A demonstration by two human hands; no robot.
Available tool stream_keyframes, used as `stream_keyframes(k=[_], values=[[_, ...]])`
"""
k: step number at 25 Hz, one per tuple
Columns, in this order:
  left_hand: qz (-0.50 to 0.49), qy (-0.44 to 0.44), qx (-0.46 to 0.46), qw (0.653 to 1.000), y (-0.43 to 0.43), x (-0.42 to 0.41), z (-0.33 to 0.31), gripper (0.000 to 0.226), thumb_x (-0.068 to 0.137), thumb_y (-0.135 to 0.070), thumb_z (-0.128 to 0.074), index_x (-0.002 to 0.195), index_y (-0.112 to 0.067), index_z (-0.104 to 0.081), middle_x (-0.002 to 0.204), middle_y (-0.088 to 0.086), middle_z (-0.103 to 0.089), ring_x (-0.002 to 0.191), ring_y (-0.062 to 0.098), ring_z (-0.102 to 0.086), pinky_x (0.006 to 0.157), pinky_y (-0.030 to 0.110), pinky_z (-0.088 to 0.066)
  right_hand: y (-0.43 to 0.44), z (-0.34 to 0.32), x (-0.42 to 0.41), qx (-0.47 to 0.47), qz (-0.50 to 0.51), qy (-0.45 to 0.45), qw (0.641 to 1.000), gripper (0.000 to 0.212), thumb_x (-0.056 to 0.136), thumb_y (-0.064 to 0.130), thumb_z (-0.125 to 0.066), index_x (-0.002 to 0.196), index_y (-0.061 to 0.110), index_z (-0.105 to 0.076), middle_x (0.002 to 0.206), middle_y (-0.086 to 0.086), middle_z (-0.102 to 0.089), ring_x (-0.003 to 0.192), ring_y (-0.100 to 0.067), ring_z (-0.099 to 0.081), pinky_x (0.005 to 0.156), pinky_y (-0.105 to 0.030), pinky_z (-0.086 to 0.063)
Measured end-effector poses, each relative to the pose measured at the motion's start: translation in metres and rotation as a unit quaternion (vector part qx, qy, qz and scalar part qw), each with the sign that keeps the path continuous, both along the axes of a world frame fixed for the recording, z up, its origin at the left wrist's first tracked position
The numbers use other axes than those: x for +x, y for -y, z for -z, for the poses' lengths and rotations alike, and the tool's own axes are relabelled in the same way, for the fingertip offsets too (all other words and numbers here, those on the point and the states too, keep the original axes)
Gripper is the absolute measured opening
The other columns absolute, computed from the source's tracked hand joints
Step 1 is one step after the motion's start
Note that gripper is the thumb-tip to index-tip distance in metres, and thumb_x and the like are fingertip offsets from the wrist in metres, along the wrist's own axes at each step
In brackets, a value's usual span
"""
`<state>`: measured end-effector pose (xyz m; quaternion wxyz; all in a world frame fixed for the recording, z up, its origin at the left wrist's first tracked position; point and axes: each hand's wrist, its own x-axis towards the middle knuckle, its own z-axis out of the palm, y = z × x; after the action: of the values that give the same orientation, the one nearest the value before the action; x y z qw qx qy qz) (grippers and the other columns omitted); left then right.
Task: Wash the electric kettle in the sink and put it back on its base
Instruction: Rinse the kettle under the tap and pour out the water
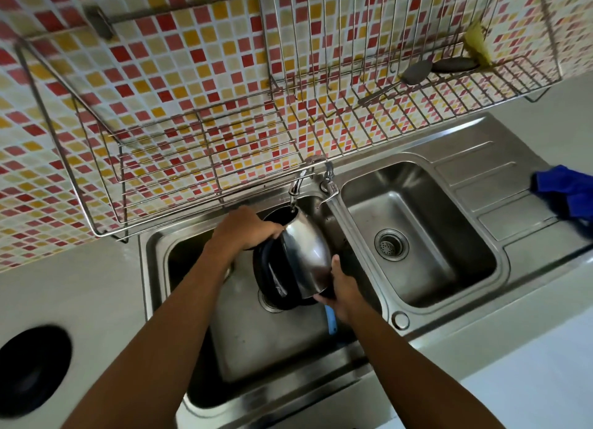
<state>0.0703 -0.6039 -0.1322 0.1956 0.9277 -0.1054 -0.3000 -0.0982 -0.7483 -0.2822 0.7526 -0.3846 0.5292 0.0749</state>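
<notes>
The steel electric kettle (305, 252) with a black handle is held tilted over the left basin of the sink (244, 342), its open mouth right under the tap (298, 184). My left hand (244, 229) grips the kettle at its top rim. My right hand (340, 287) grips it at the bottom edge. The black round kettle base (32, 367) lies on the counter at the far left.
A second basin (417, 236) with a drain lies to the right. A blue cloth (568, 194) rests on the drainboard. A wire dish rack (321, 85) with spoons and a yellow item hangs on the tiled wall above. A blue object (330, 322) pokes out under my right wrist.
</notes>
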Motion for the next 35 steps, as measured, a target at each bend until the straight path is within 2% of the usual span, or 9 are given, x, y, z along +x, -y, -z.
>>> stream_keyframes(k=[4, 7, 10, 14, 18, 21, 29, 35], values=[[0.03, -0.015, 0.022, 0.999, -0.005, -0.016, 0.017, 0.044, 0.052, -0.052, -0.074, 0.066, -0.011, -0.063, 0.062, 0.002, -0.058, 0.057, 0.02, -0.057, 0.051, 0.027, -0.037, -0.007, 0.01, -0.029, 0.047, -0.04, -0.008, 0.998, 0.051, 0.09, 0.059, -0.052, 0.111, 0.014, -0.06, 0.113, -0.011, -0.064, 0.097, -0.031, -0.065, 0.071, -0.041, -0.061], [0.058, -0.009, 0.033, 0.998, -0.013, -0.033, 0.04, 0.061, 0.042, -0.063, -0.069, 0.081, -0.016, -0.066, 0.074, -0.001, -0.067, 0.067, 0.018, -0.065, 0.057, 0.029, -0.05, -0.001, 0.022, -0.032, 0.042, -0.085, -0.029, 0.995, 0.05, 0.094, 0.056, -0.048, 0.114, 0.011, -0.057, 0.105, -0.016, -0.064, 0.091, -0.032, -0.067, 0.076, -0.045, -0.06], [0.102, 0.056, 0.056, 0.992, -0.021, -0.048, 0.055, 0.051, 0.051, -0.063, -0.071, 0.085, -0.025, -0.066, 0.079, -0.006, -0.067, 0.072, 0.015, -0.065, 0.065, 0.033, -0.058, 0.004, 0.025, -0.027, 0.008, -0.122, -0.04, 0.992, 0.037, 0.097, 0.042, -0.051, 0.111, 0.008, -0.057, 0.093, -0.014, -0.059, 0.078, -0.026, -0.062, 0.068, -0.04, -0.058], [0.097, 0.134, 0.061, 0.984, -0.031, -0.06, 0.075, 0.05, 0.056, -0.061, -0.072, 0.088, -0.023, -0.066, 0.087, -0.002, -0.065, 0.081, 0.017, -0.061, 0.07, 0.032, -0.055, 0.032, 0.011, -0.009, -0.08, -0.121, -0.022, 0.989, 0.018, 0.098, 0.024, -0.051, 0.094, 0.01, -0.062, 0.078, -0.009, -0.061, 0.064, -0.02, -0.058, 0.058, -0.031, -0.051], [0.046, 0.14, 0.049, 0.988, -0.041, -0.069, 0.095, 0.059, 0.059, -0.062, -0.07, 0.102, -0.022, -0.067, 0.101, 0.0, -0.064, 0.097, 0.021, -0.06, 0.081, 0.036, -0.053, 0.059, -0.002, 0.027, -0.162, -0.143, 0.008, 0.976, 0.018, 0.098, 0.019, -0.051, 0.103, 0.011, -0.066, 0.081, -0.006, -0.065, 0.058, -0.014, -0.051, 0.05, -0.025, -0.042], [0.019, 0.15, 0.025, 0.988, -0.044, -0.071, 0.104, 0.057, 0.06, -0.062, -0.068, 0.101, -0.022, -0.067, 0.102, 0.0, -0.066, 0.1, 0.021, -0.061, 0.082, 0.036, -0.054, 0.069, -0.014, 0.058, -0.196, -0.16, 0.031, 0.967, 0.018, 0.097, 0.02, -0.051, 0.102, 0.015, -0.068, 0.08, -0.002, -0.066, 0.055, -0.01, -0.044, 0.048, -0.021, -0.036], [-0.019, 0.166, 0.003, 0.986, -0.058, -0.07, 0.114, 0.051, 0.057, -0.057, -0.072, 0.094, -0.021, -0.068, 0.098, 0.003, -0.068, 0.097, 0.027, -0.063, 0.081, 0.041, -0.055, 0.065, -0.016, 0.112, -0.171, -0.172, 0.038, 0.969, 0.027, 0.097, 0.01, -0.042, 0.115, 0.013, -0.062, 0.088, -0.002, -0.065, 0.055, -0.009, -0.043, 0.051, -0.023, -0.036], [-0.033, 0.174, 0.006, 0.984, -0.07, -0.076, 0.119, 0.053, 0.058, -0.055, -0.074, 0.101, -0.024, -0.069, 0.101, 0.001, -0.067, 0.102, 0.027, -0.061, 0.086, 0.043, -0.053, 0.058, -0.011, 0.128, -0.127, -0.144, 0.029, 0.981, 0.022, 0.097, 0.005, -0.043, 0.11, 0.017, -0.055, 0.084, 0.002, -0.062, 0.057, -0.009, -0.04, 0.05, -0.024, -0.034]])
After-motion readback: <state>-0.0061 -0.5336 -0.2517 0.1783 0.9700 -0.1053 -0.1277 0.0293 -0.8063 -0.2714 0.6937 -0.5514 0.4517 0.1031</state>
